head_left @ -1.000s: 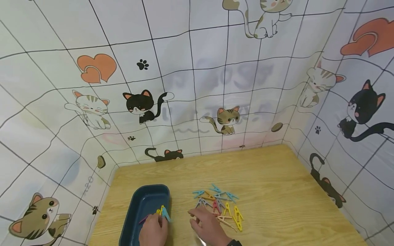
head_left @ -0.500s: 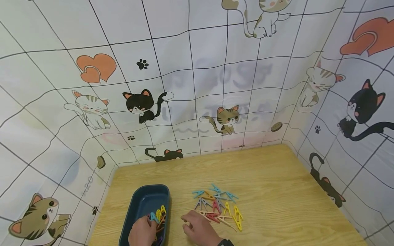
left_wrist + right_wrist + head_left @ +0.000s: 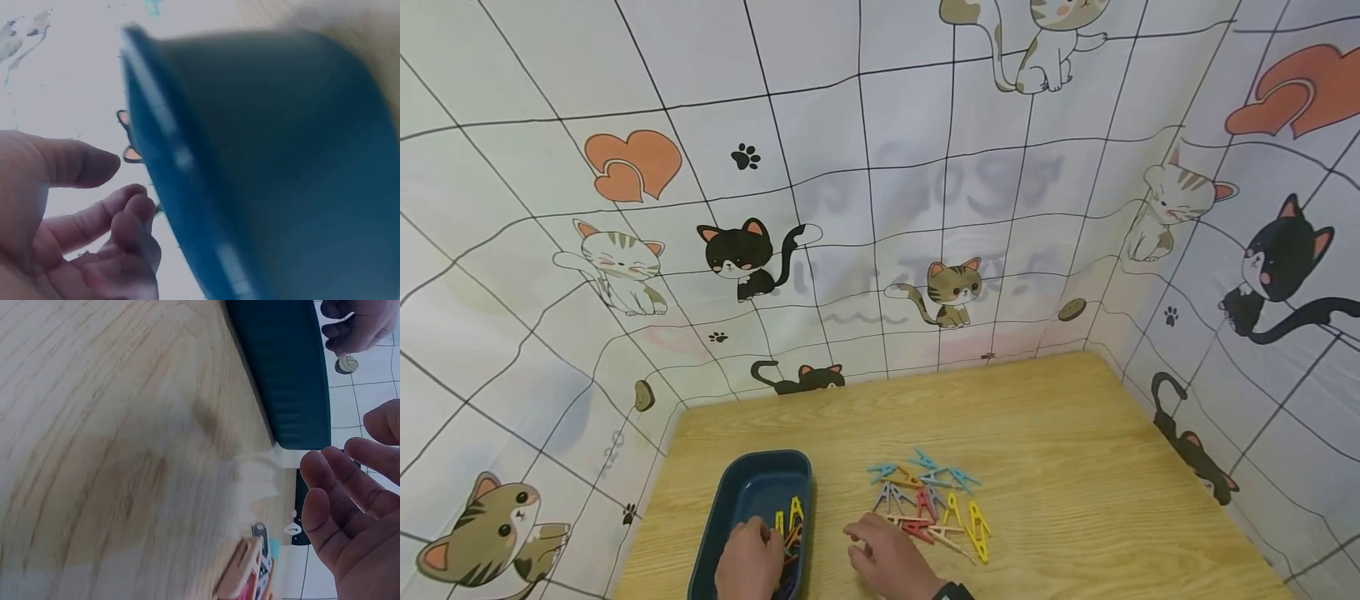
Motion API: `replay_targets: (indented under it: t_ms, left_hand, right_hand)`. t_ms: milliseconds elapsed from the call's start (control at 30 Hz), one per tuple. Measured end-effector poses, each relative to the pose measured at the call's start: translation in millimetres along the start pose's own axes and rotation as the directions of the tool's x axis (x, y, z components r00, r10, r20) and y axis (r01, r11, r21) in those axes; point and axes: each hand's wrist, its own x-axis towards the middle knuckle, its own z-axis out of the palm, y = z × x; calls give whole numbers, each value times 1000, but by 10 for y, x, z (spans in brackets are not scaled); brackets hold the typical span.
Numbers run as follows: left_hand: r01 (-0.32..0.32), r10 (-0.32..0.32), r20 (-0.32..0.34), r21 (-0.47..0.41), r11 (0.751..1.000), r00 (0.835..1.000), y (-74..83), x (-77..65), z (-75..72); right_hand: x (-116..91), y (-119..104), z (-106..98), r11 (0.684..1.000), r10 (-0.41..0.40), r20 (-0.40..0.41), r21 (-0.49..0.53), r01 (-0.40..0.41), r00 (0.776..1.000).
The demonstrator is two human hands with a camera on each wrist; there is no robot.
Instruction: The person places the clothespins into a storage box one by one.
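My left hand (image 3: 750,558) is over the dark blue plastic bin (image 3: 752,487), its fingers loosely bent. In the left wrist view, thumb and fingertips stand slightly apart beside the bin's wall (image 3: 300,162), with nothing seen between them. Yellow clothespins (image 3: 796,510) and some orange and dark ones lie inside the bin, partly hidden by this hand. My right hand (image 3: 891,554) hovers at the near left side of a loose pile of clothespins, red (image 3: 916,528), yellow (image 3: 978,533), blue, grey and peach. Its fingers are loosely bent and hold nothing in the right wrist view.
The bin stands at the left of the wooden table (image 3: 1060,467). Sheets printed with cats and grid lines (image 3: 820,167) rise behind and on both sides. A strip of table separates the bin from the pile.
My left hand has moved left over the bin; the blue clothespin it held is now out of sight. My right hand has shifted slightly left, away from the pile.
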Motion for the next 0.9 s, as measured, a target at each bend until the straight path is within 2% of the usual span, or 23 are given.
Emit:
replay_targets:
  t_ms: [133, 233, 367, 500, 700, 900]
  left_hand:
    - [-99, 97, -55, -27, 995, 994, 150, -83, -4]
    - [-176, 170, -109, -48, 983, 979, 269, -157, 13]
    - [-252, 242, -137, -63, 966, 961, 412, -243, 79]
    - [-309, 299, -130, -63, 949, 945, 527, -305, 206]
    - [-412, 404, -123, -52, 909, 906, 644, -400, 391]
    - [-469, 461, -99, -74, 880, 882, 688, -461, 554]
  right_hand:
    - [-39, 31, -89, 1000, -23, -45, -2, 23, 999]
    - [-91, 56, -166, 999, -51, -105, -14, 50, 993]
    - [-178, 106, -262, 998, -58, -184, -36, 52, 981]
    - [-246, 173, -351, 998, -44, -243, -43, 35, 969]
    - [-341, 288, -447, 997, -34, -335, -79, 8, 942]
    - [-475, 392, -471, 993, -15, -400, -115, -34, 917]
